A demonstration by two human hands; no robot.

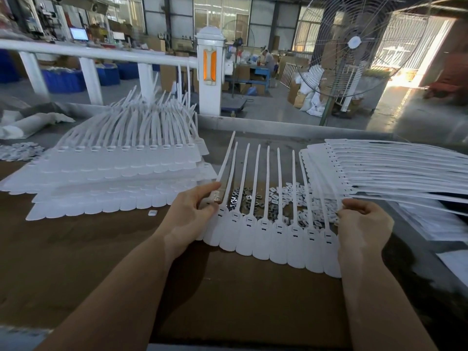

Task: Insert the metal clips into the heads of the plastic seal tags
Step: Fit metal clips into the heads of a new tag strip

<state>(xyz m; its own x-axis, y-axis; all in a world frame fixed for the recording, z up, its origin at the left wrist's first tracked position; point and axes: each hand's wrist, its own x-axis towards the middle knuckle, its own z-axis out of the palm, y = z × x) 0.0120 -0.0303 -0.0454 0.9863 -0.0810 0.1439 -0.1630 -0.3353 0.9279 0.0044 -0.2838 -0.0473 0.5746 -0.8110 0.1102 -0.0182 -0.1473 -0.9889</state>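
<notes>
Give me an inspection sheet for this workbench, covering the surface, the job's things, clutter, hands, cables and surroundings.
Surface: brown table top, bare toward the near edge.
Job's things: a strip of joined seal tags held flat in front, tails pointing away; dark metal clips heaped behind it, beside small white plastic pieces; tag stack on the left; tag stack on the right.
Clutter: one loose white piece on the table; a far-left pile of small white parts.
Hands: left hand grips the strip's left end; right hand grips its right end.
Cables: nothing seen.
Surroundings: white railing, standing fan, blue bins, a seated person far back.
</notes>
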